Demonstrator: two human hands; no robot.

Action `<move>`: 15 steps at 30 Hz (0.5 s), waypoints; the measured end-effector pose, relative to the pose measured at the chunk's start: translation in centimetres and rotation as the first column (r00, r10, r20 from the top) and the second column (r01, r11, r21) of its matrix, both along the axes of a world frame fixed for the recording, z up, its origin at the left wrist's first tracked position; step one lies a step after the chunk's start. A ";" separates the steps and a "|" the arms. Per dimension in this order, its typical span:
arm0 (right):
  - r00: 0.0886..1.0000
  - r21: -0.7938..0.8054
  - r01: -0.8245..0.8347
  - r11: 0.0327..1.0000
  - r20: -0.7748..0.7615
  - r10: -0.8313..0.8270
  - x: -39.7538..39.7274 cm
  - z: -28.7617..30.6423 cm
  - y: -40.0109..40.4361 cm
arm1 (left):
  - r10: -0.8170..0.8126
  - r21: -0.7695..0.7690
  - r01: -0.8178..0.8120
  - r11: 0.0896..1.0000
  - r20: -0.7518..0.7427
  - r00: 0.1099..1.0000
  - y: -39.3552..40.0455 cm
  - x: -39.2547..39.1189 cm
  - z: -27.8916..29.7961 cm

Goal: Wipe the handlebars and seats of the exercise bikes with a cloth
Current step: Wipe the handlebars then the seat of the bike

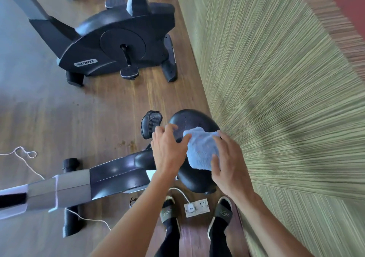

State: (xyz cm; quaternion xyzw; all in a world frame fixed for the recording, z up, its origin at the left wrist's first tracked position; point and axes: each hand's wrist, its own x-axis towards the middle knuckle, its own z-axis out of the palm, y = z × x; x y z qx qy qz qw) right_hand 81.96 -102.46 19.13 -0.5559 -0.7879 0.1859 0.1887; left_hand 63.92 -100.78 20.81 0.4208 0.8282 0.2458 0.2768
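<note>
Beside the green striped wall [276,79], a pale blue terry cloth [201,150] lies on the black padded seat [189,120] of the nearer exercise bike [110,177]; the right hand [229,162] presses the cloth with spread fingers, thumb at its lower edge; the left hand [167,148] rests on the seat's left side, fingers spread, thumb touching the cloth; a second black bike [118,45] stands well apart on the wooden floor [59,128]; a white floor socket [196,207] sits between the slippered feet.
</note>
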 end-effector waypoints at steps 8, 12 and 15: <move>0.953 0.049 -0.152 0.987 0.271 0.133 -4.6 -4.6 1.6 | -0.011 0.010 0.010 1.000 0.131 0.991 0.2 -2.2 -3.5; 0.965 0.082 -0.024 0.996 0.264 0.002 -4.1 -6.8 6.2 | -0.057 0.030 0.053 0.998 0.140 0.988 1.9 -4.2 -4.6; 0.974 0.132 0.109 0.985 0.184 -0.132 -5.3 -7.1 9.6 | -0.002 0.019 -0.001 1.000 0.121 0.993 2.9 -6.9 -5.6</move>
